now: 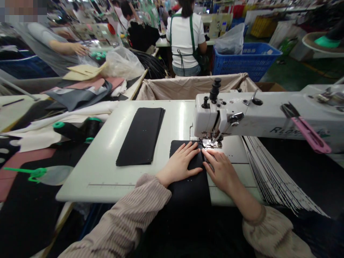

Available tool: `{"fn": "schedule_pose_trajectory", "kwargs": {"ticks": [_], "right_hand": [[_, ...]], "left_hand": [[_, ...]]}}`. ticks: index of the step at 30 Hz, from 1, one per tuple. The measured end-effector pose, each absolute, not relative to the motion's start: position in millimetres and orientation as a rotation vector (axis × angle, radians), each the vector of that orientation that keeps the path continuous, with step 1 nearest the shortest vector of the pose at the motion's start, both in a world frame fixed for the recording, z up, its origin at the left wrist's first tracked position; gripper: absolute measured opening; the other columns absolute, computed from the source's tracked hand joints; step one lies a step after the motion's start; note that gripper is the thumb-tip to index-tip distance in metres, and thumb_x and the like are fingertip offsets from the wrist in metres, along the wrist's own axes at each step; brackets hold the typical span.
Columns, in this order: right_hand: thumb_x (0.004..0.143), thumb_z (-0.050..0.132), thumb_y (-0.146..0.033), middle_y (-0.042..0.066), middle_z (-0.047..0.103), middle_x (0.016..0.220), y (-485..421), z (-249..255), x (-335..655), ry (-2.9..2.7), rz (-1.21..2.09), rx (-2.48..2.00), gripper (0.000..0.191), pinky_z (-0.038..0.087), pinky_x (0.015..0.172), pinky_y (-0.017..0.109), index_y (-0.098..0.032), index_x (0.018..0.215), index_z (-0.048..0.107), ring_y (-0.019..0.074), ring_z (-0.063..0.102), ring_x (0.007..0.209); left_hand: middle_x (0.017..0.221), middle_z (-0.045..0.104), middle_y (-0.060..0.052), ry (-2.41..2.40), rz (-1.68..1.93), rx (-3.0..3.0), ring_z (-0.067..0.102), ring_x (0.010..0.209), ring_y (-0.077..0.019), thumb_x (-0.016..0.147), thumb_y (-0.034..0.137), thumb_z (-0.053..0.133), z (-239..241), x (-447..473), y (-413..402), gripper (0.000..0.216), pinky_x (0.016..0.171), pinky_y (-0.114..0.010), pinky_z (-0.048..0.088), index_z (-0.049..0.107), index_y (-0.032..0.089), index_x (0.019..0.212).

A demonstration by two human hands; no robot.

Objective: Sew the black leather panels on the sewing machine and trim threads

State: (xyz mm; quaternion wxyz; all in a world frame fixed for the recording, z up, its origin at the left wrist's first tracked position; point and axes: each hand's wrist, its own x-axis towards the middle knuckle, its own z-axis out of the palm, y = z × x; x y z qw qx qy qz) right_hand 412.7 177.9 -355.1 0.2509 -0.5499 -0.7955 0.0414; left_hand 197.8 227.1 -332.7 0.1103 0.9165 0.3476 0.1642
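Note:
A black fabric piece lies on the white sewing table, its far end under the presser foot of a white sewing machine. My left hand lies flat on the fabric with fingers spread, open. My right hand rests flat at the fabric's right edge, fingers stretched toward the needle, open. A stack of black fabric pieces sits to the left of my hands.
Pink thread snips lie on the machine arm. A fanned stack of pieces hangs at the right. Black thread spools and cloth lie left. A beige-lined bin stands behind the table. Other people work at the back, beside a blue crate.

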Motion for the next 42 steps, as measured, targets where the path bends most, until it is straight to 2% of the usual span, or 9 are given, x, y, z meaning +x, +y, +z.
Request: {"fn": "schedule_pose_trajectory", "kwargs": {"ticks": [10,18,42], "right_hand": [[0.099,0.045,-0.036,0.011,0.055,0.136,177.5,-355.7,413.3,-2.176,0.112,-1.503,0.047,0.041,0.106,0.047,-0.023,0.145,0.048,0.0288,0.047,0.126],[0.099,0.045,-0.035,0.011,0.055,0.136,177.1,-354.7,413.0,-2.167,0.132,-1.502,0.047,0.04,0.107,0.046,-0.022,0.144,0.048,0.0276,0.046,0.127],[0.099,0.045,-0.034,0.011,0.055,0.134,175.9,-354.6,415.0,-2.171,0.121,-1.48,0.045,0.04,0.105,0.047,-0.022,0.142,0.051,0.0279,0.047,0.125]], "left_hand": [[0.158,0.035,-0.007,0.986,0.514,2.706,0.025,0.149,-0.0265,0.09,0.052,0.061,-334.6,196.3,228.0,0.064,0.124,-0.048,0.02,0.044,0.023,0.145],[0.146,0.048,-0.009,0.974,0.551,2.706,0.041,0.136,-0.0288,0.091,0.041,0.062,-330.9,196.2,226.7,0.053,0.115,-0.046,0.035,0.051,0.022,0.139],[0.144,0.049,-0.008,1.007,0.567,2.727,0.041,0.134,-0.0286,0.095,0.038,0.057,-331.1,196.2,227.4,0.043,0.113,-0.047,0.034,0.055,0.025,0.136]]}}
